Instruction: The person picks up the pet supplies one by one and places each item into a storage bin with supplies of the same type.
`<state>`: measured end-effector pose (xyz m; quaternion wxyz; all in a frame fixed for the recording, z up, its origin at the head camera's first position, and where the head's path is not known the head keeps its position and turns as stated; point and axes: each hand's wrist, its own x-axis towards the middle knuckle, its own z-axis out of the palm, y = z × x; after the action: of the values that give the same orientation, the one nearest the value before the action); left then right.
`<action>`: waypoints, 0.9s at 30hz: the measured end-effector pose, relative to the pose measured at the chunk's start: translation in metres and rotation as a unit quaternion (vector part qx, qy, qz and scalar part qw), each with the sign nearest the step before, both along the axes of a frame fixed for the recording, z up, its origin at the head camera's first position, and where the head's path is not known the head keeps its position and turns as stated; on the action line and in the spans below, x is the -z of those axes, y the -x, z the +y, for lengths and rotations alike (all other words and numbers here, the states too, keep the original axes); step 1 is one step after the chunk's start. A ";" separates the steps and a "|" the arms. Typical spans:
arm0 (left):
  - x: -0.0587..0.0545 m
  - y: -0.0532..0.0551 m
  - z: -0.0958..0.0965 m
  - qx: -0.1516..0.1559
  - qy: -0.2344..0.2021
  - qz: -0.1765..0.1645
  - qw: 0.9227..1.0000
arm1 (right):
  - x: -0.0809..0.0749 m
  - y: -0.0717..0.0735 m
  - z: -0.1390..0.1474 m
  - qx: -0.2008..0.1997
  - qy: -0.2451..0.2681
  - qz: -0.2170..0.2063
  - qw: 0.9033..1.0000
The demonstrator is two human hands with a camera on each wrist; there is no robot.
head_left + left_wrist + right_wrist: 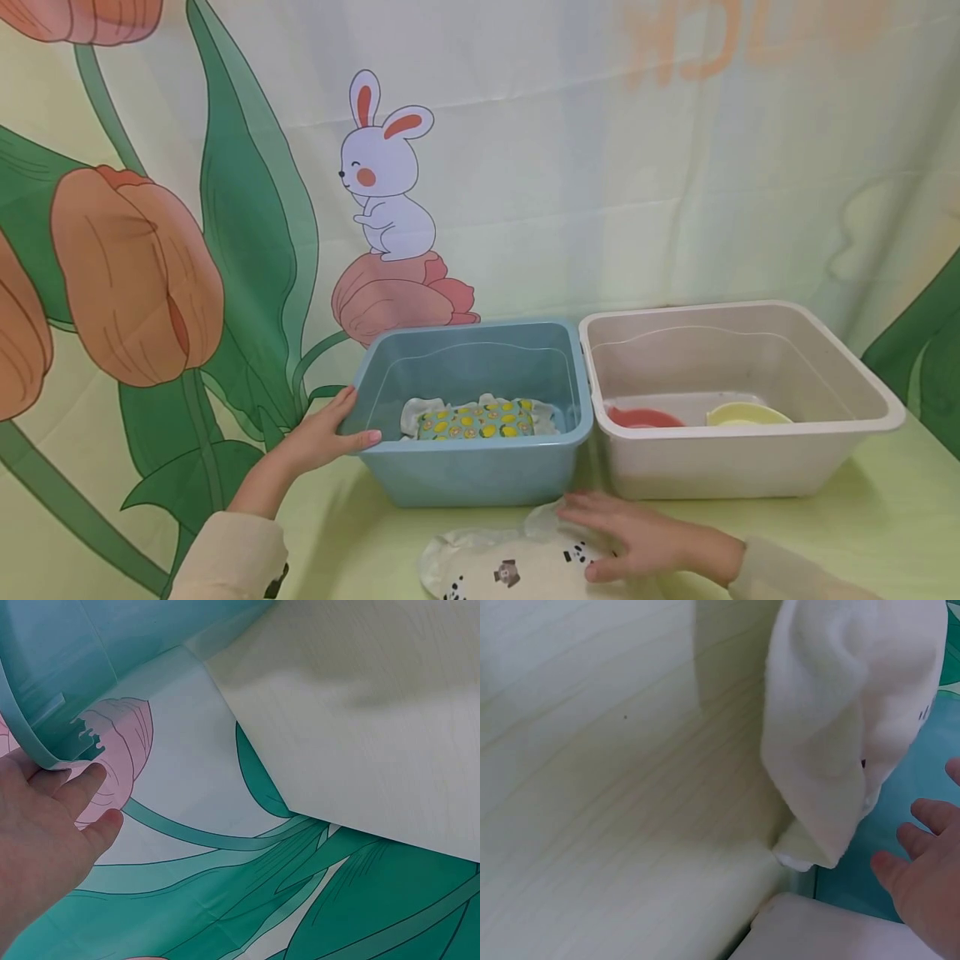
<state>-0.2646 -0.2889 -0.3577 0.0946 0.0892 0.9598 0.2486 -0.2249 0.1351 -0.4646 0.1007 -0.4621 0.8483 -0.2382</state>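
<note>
My left hand (324,433) rests at the near left corner of a blue plastic basin (480,471), its thumb lying over the rim. In the left wrist view, the fingers (79,791) are loosely extended beside the basin's edge. Inside the basin lies a small lemon-print cushion (480,419) with a white frilled edge. My right hand (637,533), fingers spread, is over a cream cushion (517,567) printed with pandas and a dog. The right wrist view shows this cushion (825,735) beside relaxed fingers that do not grip it. The cushion's near part is cut off in the head view.
Right beside the blue basin stands a whitish basin (735,462). It contains a red dish (645,417) and a yellow dish (746,413), both partly hidden by its front rim. Behind the pale table (330,533) hangs a curtain (540,183) with tulips and a rabbit.
</note>
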 end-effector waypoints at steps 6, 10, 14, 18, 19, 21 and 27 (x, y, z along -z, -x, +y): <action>0.000 0.000 0.000 -0.003 -0.001 -0.001 1.000 | 0.001 0.000 -0.003 -0.009 -0.026 0.014 1.000; 0.000 0.000 0.000 -0.003 -0.004 -0.002 1.000 | 0.004 0.001 -0.004 -0.014 -0.036 0.024 0.999; -0.001 -0.001 0.001 -0.004 -0.004 -0.004 1.000 | 0.009 0.002 -0.006 -0.014 -0.040 0.032 0.999; -0.002 -0.001 0.001 -0.003 -0.004 -0.003 1.000 | 0.015 0.004 -0.008 -0.014 -0.045 0.038 0.998; -0.001 -0.001 0.001 -0.003 -0.003 -0.003 1.000 | 0.017 0.004 -0.008 -0.015 -0.045 0.040 0.998; -0.001 -0.001 0.001 -0.003 -0.003 -0.002 1.000 | 0.018 0.004 -0.009 -0.016 -0.045 0.042 0.998; 0.000 0.000 0.000 -0.004 -0.004 -0.002 1.000 | 0.018 0.003 -0.011 -0.021 -0.045 0.046 0.998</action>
<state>-0.2642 -0.2892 -0.3576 0.0951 0.0857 0.9590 0.2527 -0.2282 0.1246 -0.4828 0.0868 -0.4849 0.8522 -0.1760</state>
